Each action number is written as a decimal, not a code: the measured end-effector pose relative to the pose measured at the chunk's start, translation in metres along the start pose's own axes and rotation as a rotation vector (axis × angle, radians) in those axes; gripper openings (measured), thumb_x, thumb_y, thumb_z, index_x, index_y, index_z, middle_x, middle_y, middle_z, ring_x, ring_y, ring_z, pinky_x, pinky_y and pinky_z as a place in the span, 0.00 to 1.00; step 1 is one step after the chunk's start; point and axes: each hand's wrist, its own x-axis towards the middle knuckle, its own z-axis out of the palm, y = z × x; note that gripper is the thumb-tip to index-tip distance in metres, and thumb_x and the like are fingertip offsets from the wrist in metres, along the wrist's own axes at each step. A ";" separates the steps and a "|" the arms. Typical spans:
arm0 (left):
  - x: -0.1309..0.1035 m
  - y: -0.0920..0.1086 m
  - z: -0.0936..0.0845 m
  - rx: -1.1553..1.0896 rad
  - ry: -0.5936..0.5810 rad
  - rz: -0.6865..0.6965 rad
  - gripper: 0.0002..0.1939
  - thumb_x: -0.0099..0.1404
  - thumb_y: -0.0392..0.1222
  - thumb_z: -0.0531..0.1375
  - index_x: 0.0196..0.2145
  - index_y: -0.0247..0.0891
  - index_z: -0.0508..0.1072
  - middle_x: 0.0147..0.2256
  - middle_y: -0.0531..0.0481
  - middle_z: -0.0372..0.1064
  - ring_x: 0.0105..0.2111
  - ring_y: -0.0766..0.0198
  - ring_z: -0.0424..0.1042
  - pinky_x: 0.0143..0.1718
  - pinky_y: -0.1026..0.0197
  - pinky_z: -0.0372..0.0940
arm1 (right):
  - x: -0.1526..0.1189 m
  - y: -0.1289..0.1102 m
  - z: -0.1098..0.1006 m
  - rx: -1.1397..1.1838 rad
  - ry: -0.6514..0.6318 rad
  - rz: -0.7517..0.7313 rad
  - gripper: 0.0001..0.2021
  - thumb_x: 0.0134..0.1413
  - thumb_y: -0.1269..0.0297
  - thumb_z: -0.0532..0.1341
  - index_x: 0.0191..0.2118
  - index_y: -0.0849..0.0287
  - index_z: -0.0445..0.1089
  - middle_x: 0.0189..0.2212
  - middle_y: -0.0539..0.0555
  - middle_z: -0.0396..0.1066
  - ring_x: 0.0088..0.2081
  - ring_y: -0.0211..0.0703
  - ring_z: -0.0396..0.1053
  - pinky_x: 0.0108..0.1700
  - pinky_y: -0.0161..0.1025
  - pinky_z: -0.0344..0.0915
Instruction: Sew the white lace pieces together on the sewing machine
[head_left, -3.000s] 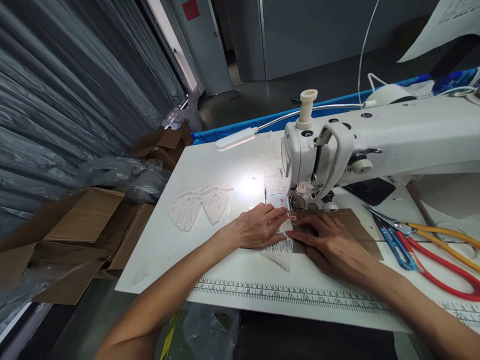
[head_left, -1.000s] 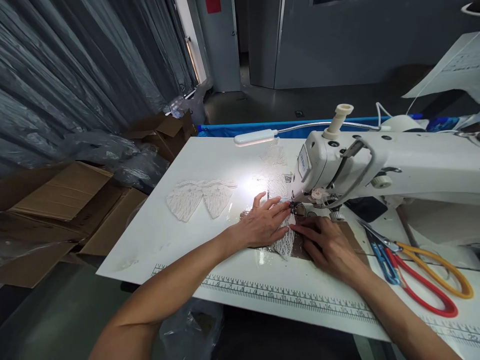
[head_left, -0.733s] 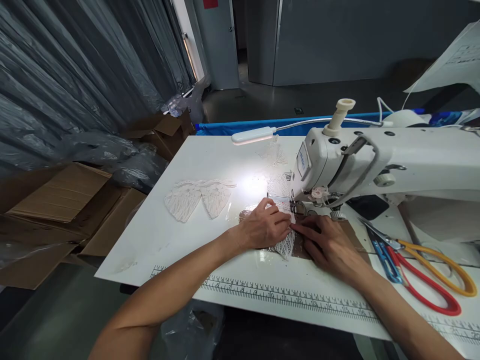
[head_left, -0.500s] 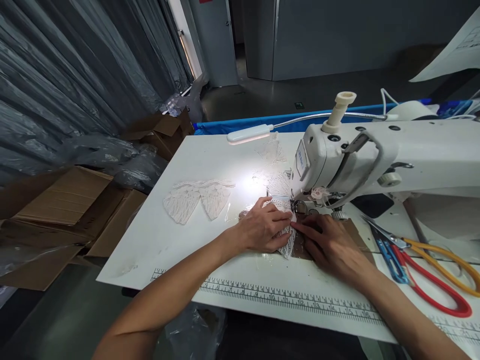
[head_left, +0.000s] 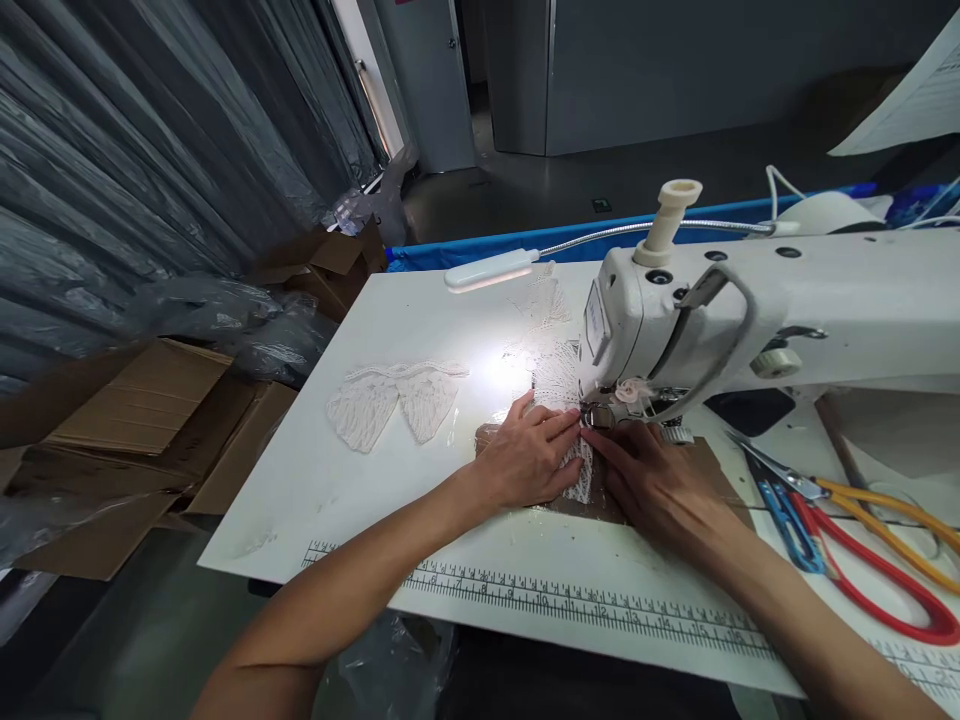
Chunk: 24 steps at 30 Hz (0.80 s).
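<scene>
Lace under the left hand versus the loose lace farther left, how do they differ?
The held lace is partly hidden by the left hand; the loose lace lies uncovered. The held lace sits at the sewing machine; the loose lace lies apart from it. Both look pale and openwork.

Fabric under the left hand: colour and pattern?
The fabric is off-white with a lacy openwork pattern; head view, beside the left hand.

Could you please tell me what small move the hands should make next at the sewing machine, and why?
I would probably ease the white lace slightly away from the body, past the presser foot: the left hand rests over it, the right hand points a finger at its edge near the foot, and some lace lies on the near side.
</scene>
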 end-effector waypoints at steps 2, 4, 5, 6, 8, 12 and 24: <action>0.001 0.002 0.003 0.023 0.010 -0.035 0.18 0.71 0.45 0.51 0.50 0.32 0.72 0.56 0.41 0.67 0.49 0.54 0.69 0.58 0.41 0.58 | -0.001 0.002 0.001 0.039 0.009 0.005 0.22 0.62 0.70 0.51 0.61 0.62 0.63 0.44 0.66 0.65 0.45 0.57 0.64 0.45 0.53 0.68; 0.002 0.005 0.005 0.049 0.013 -0.071 0.18 0.72 0.45 0.50 0.50 0.32 0.72 0.56 0.41 0.67 0.48 0.54 0.69 0.54 0.44 0.61 | -0.002 0.005 0.003 0.082 0.009 0.010 0.22 0.62 0.68 0.52 0.61 0.58 0.64 0.44 0.64 0.65 0.45 0.56 0.65 0.45 0.53 0.69; 0.003 0.006 0.006 0.061 0.011 -0.085 0.18 0.72 0.45 0.50 0.50 0.32 0.72 0.56 0.41 0.67 0.47 0.54 0.69 0.52 0.45 0.62 | -0.002 0.006 0.003 0.097 0.006 0.013 0.22 0.62 0.68 0.52 0.61 0.57 0.64 0.44 0.63 0.65 0.45 0.56 0.65 0.45 0.53 0.69; 0.004 0.008 0.006 0.073 0.007 -0.096 0.18 0.72 0.45 0.50 0.51 0.32 0.72 0.56 0.41 0.67 0.47 0.54 0.69 0.50 0.46 0.62 | -0.002 0.007 0.003 0.108 0.006 0.019 0.22 0.62 0.67 0.52 0.61 0.56 0.64 0.44 0.63 0.65 0.45 0.56 0.65 0.45 0.53 0.69; 0.005 0.010 0.006 0.088 -0.005 -0.106 0.19 0.72 0.45 0.50 0.51 0.32 0.71 0.56 0.40 0.67 0.47 0.53 0.69 0.48 0.47 0.63 | -0.003 0.007 0.002 0.128 0.018 0.038 0.22 0.62 0.67 0.52 0.61 0.57 0.64 0.44 0.64 0.65 0.44 0.56 0.66 0.45 0.54 0.69; 0.004 0.009 0.002 0.073 -0.004 -0.097 0.20 0.72 0.46 0.50 0.53 0.30 0.69 0.57 0.38 0.65 0.45 0.53 0.68 0.44 0.47 0.64 | -0.005 0.009 -0.005 0.252 0.017 0.096 0.21 0.63 0.65 0.52 0.61 0.55 0.65 0.47 0.63 0.66 0.45 0.54 0.68 0.46 0.52 0.70; -0.006 -0.024 -0.012 -0.393 -0.077 0.132 0.11 0.67 0.45 0.61 0.34 0.34 0.75 0.37 0.46 0.71 0.38 0.62 0.70 0.41 0.58 0.68 | -0.011 0.016 -0.044 0.482 -0.029 0.217 0.17 0.66 0.63 0.51 0.56 0.53 0.69 0.47 0.57 0.73 0.46 0.50 0.72 0.45 0.46 0.72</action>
